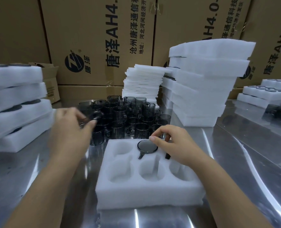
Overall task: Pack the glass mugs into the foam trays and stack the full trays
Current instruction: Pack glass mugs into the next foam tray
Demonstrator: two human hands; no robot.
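Left hand grip: our left hand (70, 127), blurred, has its fingers curled round a smoky grey glass mug (89, 119), held over the left edge of the loose mugs.
Right hand grip: our right hand (172, 145) lies curled over the back-right pocket of the white six-pocket foam tray (146, 193). A dark handle (167, 156) shows under the palm. We cannot tell whether the fingers clasp that mug or only press on it. The forefinger tip touches the rim of the seated mug beside it.
Seated mug: a dark round glass mug (147, 146) sits in the back-middle pocket, flat disc up, its handle pointing toward us.
Other pockets: the back-left one and the three front ones show bare foam.
Writing: the tall brown cardboard cartons (95, 38) behind the table carry black print. We read "唐泽AH4.", "沧州唐泽通信" and "地址:河北河间经济开", beside a round black logo (73, 61) marked "唐泽".
Loose mugs: a cluster of smoky glass mugs (128, 116) stands on the shiny steel table (235, 162), just behind the tray.
Left stack: white foam trays (14, 102) with dark mug bases in their pockets are piled at the left edge.
Right stack: a tall leaning pile of foam trays (202, 86) stands right of the cluster.
Foam sheets: a pile of thin white foam sheets (143, 79) rises between the cluster and the cartons.
Far right: stepped filled trays (264, 92) stand well apart.
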